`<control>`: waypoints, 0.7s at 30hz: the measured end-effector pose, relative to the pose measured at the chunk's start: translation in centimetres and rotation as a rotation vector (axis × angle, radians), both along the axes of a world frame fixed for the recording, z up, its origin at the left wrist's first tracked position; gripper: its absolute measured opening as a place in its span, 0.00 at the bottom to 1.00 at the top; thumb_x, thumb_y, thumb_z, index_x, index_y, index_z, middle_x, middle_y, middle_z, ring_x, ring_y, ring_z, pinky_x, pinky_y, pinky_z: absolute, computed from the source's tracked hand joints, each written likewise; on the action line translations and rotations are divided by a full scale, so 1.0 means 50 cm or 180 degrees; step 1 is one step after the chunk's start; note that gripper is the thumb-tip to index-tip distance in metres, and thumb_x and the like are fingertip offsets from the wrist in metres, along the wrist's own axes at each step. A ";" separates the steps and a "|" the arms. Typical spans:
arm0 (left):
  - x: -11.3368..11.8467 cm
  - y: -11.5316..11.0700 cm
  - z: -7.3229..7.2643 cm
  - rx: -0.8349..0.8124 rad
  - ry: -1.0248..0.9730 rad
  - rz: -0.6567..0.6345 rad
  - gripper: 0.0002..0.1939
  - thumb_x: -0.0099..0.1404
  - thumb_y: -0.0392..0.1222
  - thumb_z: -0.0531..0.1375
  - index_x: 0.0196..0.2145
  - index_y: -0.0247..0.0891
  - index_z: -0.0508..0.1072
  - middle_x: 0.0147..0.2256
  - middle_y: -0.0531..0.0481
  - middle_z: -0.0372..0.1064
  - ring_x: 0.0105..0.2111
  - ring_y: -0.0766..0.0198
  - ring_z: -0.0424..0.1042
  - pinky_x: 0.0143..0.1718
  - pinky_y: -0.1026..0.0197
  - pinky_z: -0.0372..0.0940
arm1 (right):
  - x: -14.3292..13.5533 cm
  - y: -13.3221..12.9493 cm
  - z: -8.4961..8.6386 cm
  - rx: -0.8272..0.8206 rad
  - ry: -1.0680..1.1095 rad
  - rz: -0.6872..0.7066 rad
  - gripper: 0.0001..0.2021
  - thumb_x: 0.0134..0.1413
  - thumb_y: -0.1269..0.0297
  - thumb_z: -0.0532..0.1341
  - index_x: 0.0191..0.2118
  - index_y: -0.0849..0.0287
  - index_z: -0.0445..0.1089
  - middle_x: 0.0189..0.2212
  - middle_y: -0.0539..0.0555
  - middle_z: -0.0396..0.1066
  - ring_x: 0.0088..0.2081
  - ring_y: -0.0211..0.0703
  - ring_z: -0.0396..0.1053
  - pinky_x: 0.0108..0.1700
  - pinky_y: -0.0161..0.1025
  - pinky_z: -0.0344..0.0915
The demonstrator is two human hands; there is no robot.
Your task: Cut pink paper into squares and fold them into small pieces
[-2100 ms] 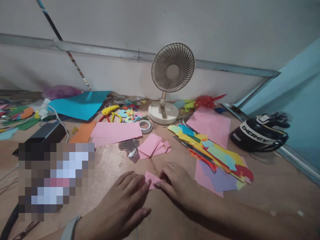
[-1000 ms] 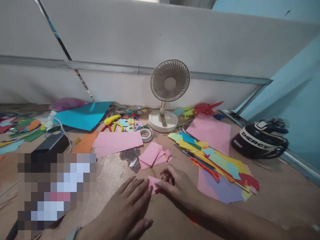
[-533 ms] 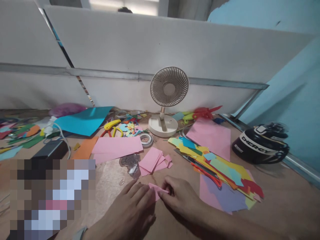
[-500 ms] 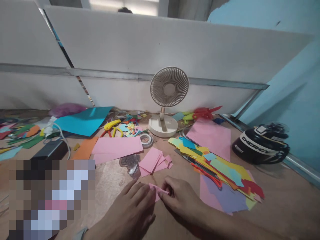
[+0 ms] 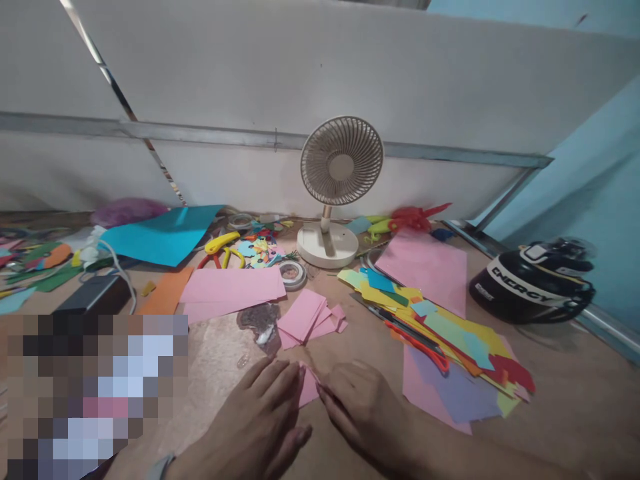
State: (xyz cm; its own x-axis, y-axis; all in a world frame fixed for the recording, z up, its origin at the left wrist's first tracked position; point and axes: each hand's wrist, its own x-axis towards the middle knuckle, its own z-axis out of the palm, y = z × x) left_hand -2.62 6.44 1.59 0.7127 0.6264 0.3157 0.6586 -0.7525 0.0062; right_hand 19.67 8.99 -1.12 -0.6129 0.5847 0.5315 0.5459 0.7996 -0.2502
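A small pink paper piece [image 5: 308, 389] lies on the table between my two hands. My left hand [image 5: 270, 407] rests on its left side, the fingers close together and pressed down, the thumb lower and apart. My right hand [image 5: 355, 400] has its fingers curled, with the fingertips at the paper's right edge. Just beyond the hands is a small stack of pink paper pieces [image 5: 303, 315]. Larger pink sheets [image 5: 233, 288] lie to the left of that stack.
A white fan [image 5: 327, 245] stands at the back centre. Right of the hands are coloured papers [image 5: 457, 340] with orange-handled scissors [image 5: 435, 355]. A black jug [image 5: 525, 287] stands far right. Yellow-handled pliers [image 5: 223, 243], a tape roll [image 5: 291, 275] and a blue sheet [image 5: 163, 239] lie behind.
My right hand has shifted from a pinch on the paper to curled fingers at its right edge. The paper looks turned. The view has tilted slightly down.
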 end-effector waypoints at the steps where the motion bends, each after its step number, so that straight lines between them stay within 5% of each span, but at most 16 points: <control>1: 0.000 0.000 0.000 0.0000 -0.0032 -0.0003 0.17 0.72 0.50 0.56 0.49 0.36 0.74 0.49 0.45 0.73 0.49 0.52 0.69 0.54 0.50 0.60 | 0.001 -0.001 0.002 0.0129 -0.0048 0.0041 0.14 0.69 0.71 0.49 0.34 0.60 0.69 0.25 0.53 0.70 0.27 0.43 0.65 0.33 0.38 0.56; 6: 0.001 0.002 0.006 0.0003 -0.0091 -0.0027 0.16 0.71 0.50 0.57 0.48 0.37 0.75 0.49 0.47 0.73 0.48 0.53 0.69 0.53 0.50 0.60 | 0.003 -0.003 0.013 0.0285 -0.0045 0.0153 0.16 0.68 0.72 0.49 0.30 0.60 0.69 0.22 0.52 0.66 0.25 0.42 0.61 0.29 0.39 0.52; 13: 0.003 0.003 0.000 -0.0043 -0.0195 -0.0046 0.14 0.71 0.50 0.58 0.47 0.38 0.75 0.49 0.47 0.72 0.48 0.54 0.68 0.53 0.51 0.60 | 0.004 -0.004 0.012 -0.0358 0.0301 -0.0013 0.14 0.69 0.69 0.52 0.30 0.61 0.69 0.25 0.52 0.68 0.28 0.40 0.64 0.31 0.36 0.58; 21: 0.002 0.000 -0.013 -0.0057 -0.0188 0.0009 0.18 0.72 0.50 0.56 0.51 0.35 0.72 0.49 0.45 0.72 0.49 0.51 0.68 0.54 0.48 0.60 | -0.005 -0.015 0.018 0.0743 0.0131 0.0204 0.12 0.65 0.77 0.52 0.35 0.65 0.72 0.23 0.53 0.69 0.26 0.42 0.61 0.28 0.40 0.52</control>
